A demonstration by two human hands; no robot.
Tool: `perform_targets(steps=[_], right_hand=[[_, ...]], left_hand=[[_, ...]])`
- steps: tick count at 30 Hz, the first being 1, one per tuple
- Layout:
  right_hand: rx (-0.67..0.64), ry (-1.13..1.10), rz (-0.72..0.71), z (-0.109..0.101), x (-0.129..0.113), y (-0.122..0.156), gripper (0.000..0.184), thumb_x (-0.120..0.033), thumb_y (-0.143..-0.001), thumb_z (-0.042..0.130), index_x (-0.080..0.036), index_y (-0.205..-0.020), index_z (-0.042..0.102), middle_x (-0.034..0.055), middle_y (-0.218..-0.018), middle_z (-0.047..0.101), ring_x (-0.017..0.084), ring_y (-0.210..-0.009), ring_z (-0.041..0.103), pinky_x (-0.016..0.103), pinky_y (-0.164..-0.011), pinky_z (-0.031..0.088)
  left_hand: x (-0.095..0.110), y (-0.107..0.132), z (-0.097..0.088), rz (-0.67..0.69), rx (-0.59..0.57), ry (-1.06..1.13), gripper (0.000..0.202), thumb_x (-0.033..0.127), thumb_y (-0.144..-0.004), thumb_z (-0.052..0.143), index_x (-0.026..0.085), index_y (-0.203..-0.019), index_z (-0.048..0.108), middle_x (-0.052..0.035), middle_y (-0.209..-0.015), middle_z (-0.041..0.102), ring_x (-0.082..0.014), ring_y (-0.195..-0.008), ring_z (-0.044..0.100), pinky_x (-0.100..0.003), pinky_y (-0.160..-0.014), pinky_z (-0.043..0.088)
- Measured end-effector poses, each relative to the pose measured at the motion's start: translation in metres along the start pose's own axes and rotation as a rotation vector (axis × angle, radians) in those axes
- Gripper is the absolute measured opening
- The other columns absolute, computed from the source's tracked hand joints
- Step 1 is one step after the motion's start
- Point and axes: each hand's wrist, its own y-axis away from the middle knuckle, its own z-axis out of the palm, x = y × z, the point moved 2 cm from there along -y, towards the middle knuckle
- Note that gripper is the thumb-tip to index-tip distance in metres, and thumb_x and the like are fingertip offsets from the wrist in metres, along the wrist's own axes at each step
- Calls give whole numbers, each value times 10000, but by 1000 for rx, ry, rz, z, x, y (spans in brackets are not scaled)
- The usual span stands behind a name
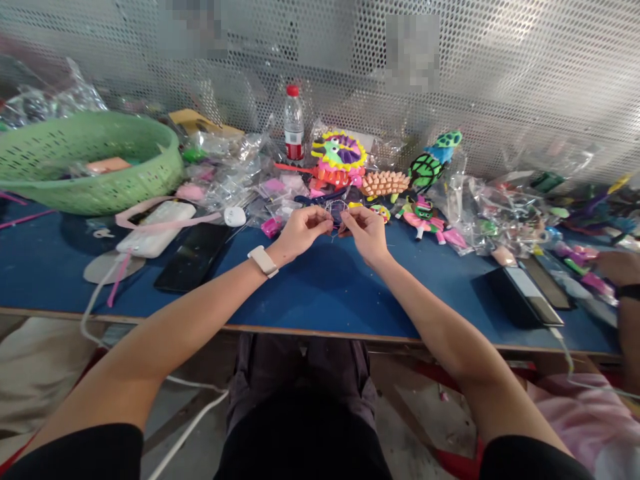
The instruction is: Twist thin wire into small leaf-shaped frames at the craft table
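Over the middle of the blue table (320, 293), both hands meet fingertip to fingertip. My left hand (303, 232), with a pale band on its wrist, pinches one side of a small thin wire piece (336, 207). On its other side the thumb and fingers of my right hand (369, 232) are pressed together. The wire looks bent into a loop, though its exact shape is too fine to make out. Just behind the hands lie clay figures: a spiky brown one (385, 183), a yellow-edged purple one (345, 150) and a pink one with a green face (424, 217).
At left stands a green basket (150, 173), with a white power bank (160, 230) and a black phone (193, 257) before it. A red-capped bottle (293, 127) stands behind. Plastic bags (505, 213) and another phone (535, 297) lie right, near another person's arm (627, 273).
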Motion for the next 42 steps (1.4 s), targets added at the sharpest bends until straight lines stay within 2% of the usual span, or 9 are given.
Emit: perform_targets(steps=[9,13,16,21,26,30,33,39,42], right_hand=[[-87,39,74,-6,0,-6,488,-716,-939,881,-266,-1043,722,15,-818,765,192,-707,742,351,-644,660],[-146,83,182,-15,-8,-9,532,-656,-895,960,-249,-1123,706,28,-855,815,168,-626,712,275,-484,507],[-204,141,263,-19,-15,-8,450,-526,-914,974,-235,-1109,691,27,-816,820,143,-560,666,274,-502,502],[-334,276,374,-18,-23,-2,336,-331,-963,917,-210,-1183,693,31,-760,819,143,-503,624,314,-552,544],[-446,558,357,-17,-29,5,377,-360,-1036,819,-158,-1338,720,17,-683,791,145,-437,593,318,-515,486],[-385,733,180,-19,-26,4,284,-478,-1028,827,-200,-1085,819,-25,-559,670,154,-470,574,329,-548,445],[-269,829,12,-21,-23,-1,248,-446,-995,859,-237,-873,807,-15,-584,635,175,-562,590,349,-607,425],[-136,830,-22,-27,-17,-8,170,-356,-971,834,-250,-852,776,8,-661,692,217,-652,654,365,-676,477],[-113,722,-49,-24,-15,-8,187,-423,-995,817,-254,-921,785,19,-718,732,232,-706,687,392,-754,543]], left_hand=[[4,1,-6,-93,-63,-100,308,493,-1021,826,194,-979,765,-80,-901,832,-233,-841,815,-414,-856,707],[13,-2,-20,-54,16,-361,259,411,-1076,718,180,-1172,784,-116,-1044,873,-250,-940,840,-403,-898,706],[23,-7,-40,46,81,-666,268,348,-1075,676,189,-1267,775,-107,-1091,870,-261,-999,830,-419,-957,691],[32,-13,-72,80,-200,-1030,274,323,-1032,651,190,-1199,823,-148,-1184,842,-324,-1098,810,-482,-1041,650],[25,-10,-76,12,-362,-1172,466,565,-988,785,220,-1301,808,-157,-1309,823,-374,-1203,792,-474,-1039,630],[10,-8,-66,-23,-412,-1152,261,418,-929,844,246,-1124,817,-135,-1140,828,-373,-1103,804,-465,-972,639],[7,-10,-65,49,-320,-1039,246,328,-906,865,250,-1132,810,-131,-1155,819,-389,-1158,786,-500,-1053,633],[19,-17,-82,164,70,-959,363,241,-1023,795,266,-1385,776,-151,-1394,774,-416,-1423,676,-607,-1289,526],[21,-17,-77,163,64,-901,396,218,-1103,695,258,-1495,735,-148,-1497,743,-374,-1429,706,-577,-1280,551]])
